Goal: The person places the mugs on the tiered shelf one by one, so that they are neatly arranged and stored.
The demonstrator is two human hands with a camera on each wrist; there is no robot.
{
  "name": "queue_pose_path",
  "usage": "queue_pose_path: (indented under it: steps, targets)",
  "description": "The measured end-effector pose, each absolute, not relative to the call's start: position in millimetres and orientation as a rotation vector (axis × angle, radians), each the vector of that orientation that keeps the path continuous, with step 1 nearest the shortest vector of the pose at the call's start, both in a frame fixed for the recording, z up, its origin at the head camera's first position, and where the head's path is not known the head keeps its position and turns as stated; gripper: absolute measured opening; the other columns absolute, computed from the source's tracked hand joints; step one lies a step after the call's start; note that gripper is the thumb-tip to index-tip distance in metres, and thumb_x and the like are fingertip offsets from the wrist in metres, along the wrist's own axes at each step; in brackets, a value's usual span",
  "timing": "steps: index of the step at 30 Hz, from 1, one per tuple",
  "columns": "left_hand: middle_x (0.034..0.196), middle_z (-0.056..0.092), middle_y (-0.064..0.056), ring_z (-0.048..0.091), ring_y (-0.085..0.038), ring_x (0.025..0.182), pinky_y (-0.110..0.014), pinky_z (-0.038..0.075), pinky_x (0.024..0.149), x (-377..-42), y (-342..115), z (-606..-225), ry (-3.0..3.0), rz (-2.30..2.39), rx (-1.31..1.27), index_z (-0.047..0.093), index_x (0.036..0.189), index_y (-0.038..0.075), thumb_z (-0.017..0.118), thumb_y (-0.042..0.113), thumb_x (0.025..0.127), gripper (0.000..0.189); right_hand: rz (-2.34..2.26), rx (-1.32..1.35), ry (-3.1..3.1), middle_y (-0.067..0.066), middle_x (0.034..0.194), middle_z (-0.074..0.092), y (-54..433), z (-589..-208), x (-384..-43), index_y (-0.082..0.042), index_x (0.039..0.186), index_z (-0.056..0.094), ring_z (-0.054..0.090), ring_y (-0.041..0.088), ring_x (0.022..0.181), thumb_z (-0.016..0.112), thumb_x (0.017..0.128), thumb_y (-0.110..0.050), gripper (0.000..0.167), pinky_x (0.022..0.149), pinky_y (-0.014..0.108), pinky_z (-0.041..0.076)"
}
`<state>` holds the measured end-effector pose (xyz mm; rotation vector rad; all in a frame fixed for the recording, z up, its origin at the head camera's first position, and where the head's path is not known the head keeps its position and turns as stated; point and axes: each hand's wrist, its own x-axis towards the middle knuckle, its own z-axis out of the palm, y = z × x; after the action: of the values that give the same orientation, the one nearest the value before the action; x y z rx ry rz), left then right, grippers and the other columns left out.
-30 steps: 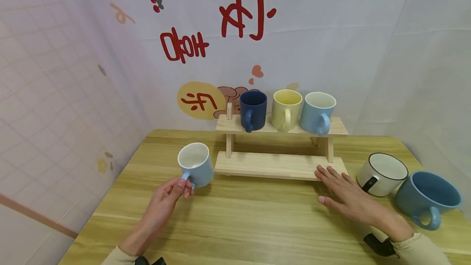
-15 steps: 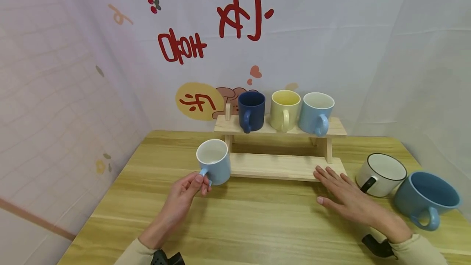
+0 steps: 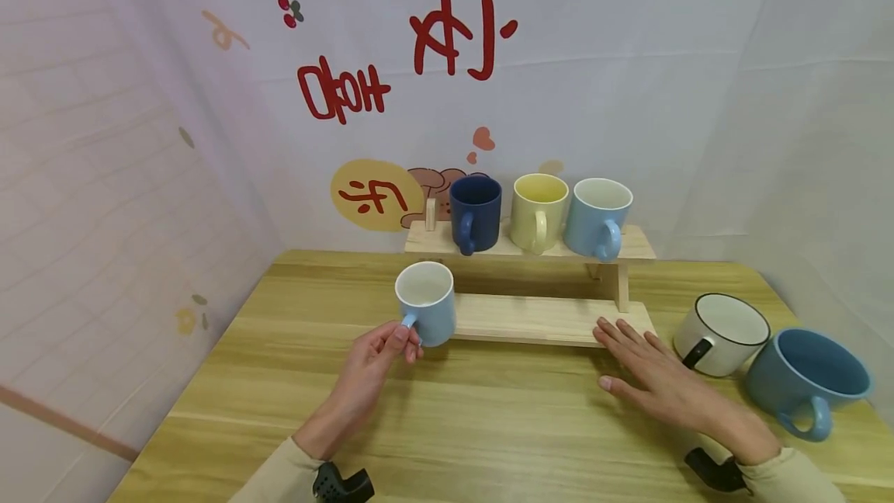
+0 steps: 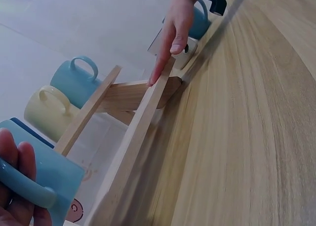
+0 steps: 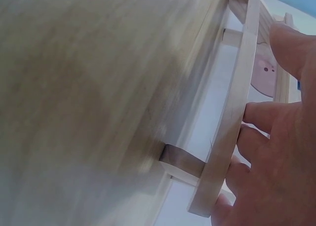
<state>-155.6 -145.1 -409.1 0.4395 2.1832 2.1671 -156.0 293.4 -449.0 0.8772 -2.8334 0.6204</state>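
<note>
My left hand (image 3: pixel 377 355) pinches the handle of a light blue mug (image 3: pixel 429 313) with a white inside. The mug is upright and overlaps the left end of the lower shelf of a two-tier wooden rack (image 3: pixel 531 320) in the head view. In the left wrist view, fingers curl through the mug's handle (image 4: pixel 24 186). My right hand (image 3: pixel 663 383) lies flat with fingers extended, its fingertips on the right end of the lower shelf. Along the upper shelf stand a dark blue mug (image 3: pixel 476 212), a yellow mug (image 3: pixel 538 212) and another light blue mug (image 3: pixel 594 216).
Right of the rack, a white mug (image 3: pixel 719 336) with a black rim stands beside a wide blue mug (image 3: pixel 806 375), both close to my right forearm. Everything is on a wood-grain table (image 3: pixel 503 425), with a printed cloth (image 3: pixel 594 60) hanging behind.
My left hand has carried the light blue mug rightward, from beside the rack to the left end of its lower shelf. The right hand stays in place on the shelf.
</note>
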Motion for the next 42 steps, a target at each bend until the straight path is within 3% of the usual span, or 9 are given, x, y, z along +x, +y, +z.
queue_pose_path:
  steps: [9, 19, 26, 35, 42]
  targets:
    - [0.080, 0.062, -0.001, 0.063, -0.027, 0.093, -0.033, 0.045, 0.098, -166, -129, -414, 2.145, 2.185, 0.379, 0.063, 0.103, -0.009, 0.052, 0.023, 0.111, 0.035, 0.638, 0.882, -2.832, 0.012, 0.167, 0.033, 293, -446, -155, -0.011, 0.161, 0.039, 0.014, 0.019, 0.158, 0.065, 0.103, -0.034, 0.067, 0.122, 0.023, -0.005]
    - [0.088, 0.068, -0.011, 0.062, -0.021, 0.101, -0.040, 0.040, 0.105, -180, -117, -423, 2.154, 2.153, 0.362, 0.066, 0.108, -0.008, 0.054, 0.026, 0.110, 0.037, 0.639, 0.878, -2.849, 0.012, 0.167, 0.032, 292, -444, -155, -0.011, 0.161, 0.039, 0.017, 0.023, 0.158, 0.065, 0.103, -0.034, 0.067, 0.125, 0.028, -0.001]
    - [0.093, 0.072, -0.008, 0.059, -0.022, 0.110, -0.040, 0.039, 0.105, -186, -110, -428, 2.157, 2.112, 0.364, 0.067, 0.112, -0.006, 0.054, 0.029, 0.110, 0.038, 0.642, 0.886, -2.844, 0.012, 0.167, 0.032, 293, -447, -154, -0.011, 0.161, 0.039, 0.017, 0.024, 0.158, 0.066, 0.103, -0.033, 0.068, 0.124, 0.026, -0.002]
    - [0.101, 0.074, -0.014, 0.057, -0.022, 0.120, -0.041, 0.037, 0.107, -192, -105, -429, 2.149, 2.058, 0.415, 0.069, 0.112, -0.006, 0.052, 0.026, 0.111, 0.036, 0.625, 0.891, -2.845, 0.012, 0.167, 0.032, 293, -446, -155, -0.012, 0.161, 0.038, 0.018, 0.026, 0.157, 0.066, 0.103, -0.033, 0.068, 0.122, 0.022, -0.005]
    - [0.109, 0.078, -0.010, 0.060, -0.023, 0.128, -0.043, 0.044, 0.108, -198, -109, -427, 2.314, 1.921, 0.561, 0.072, 0.120, -0.002, 0.055, 0.023, 0.109, 0.032, 0.645, 0.879, -2.860, 0.014, 0.167, 0.032, 292, -444, -155, -0.010, 0.161, 0.038, 0.022, 0.035, 0.156, 0.065, 0.103, -0.034, 0.068, 0.126, 0.034, 0.001]
